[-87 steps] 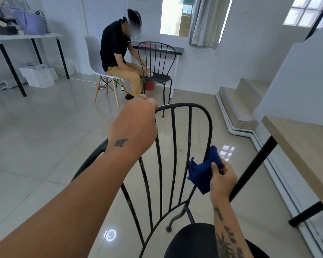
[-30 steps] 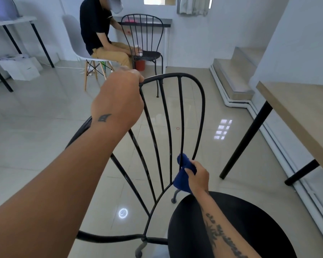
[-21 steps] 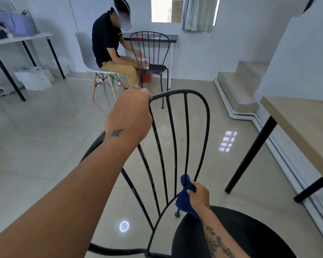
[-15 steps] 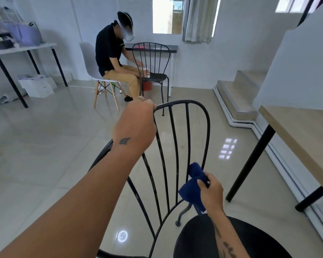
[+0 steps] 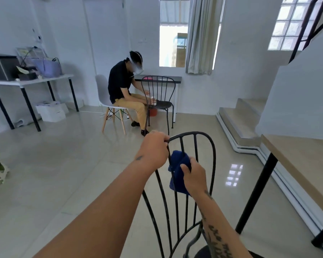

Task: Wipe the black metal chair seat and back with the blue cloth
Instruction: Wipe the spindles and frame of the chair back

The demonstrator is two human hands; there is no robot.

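Note:
The black metal chair's back (image 5: 212, 157) of thin curved bars rises in front of me. Only a sliver of its round black seat (image 5: 203, 253) shows at the bottom edge. My left hand (image 5: 153, 149) grips the top rail of the back at its left end. My right hand (image 5: 193, 175) holds the blue cloth (image 5: 177, 170) bunched around one of the inner bars, high on the back, just right of my left hand.
A wooden table (image 5: 306, 164) with black legs stands close on the right. Steps (image 5: 241, 118) rise beyond it. Across the tiled floor a seated person (image 5: 127, 90) handles another black chair (image 5: 159, 97). A white table (image 5: 30, 81) with bags stands far left.
My right hand has slid the blue cloth up from the bottom of the bars to near the top. My view has tilted upward. My left hand keeps its grip on the top rail.

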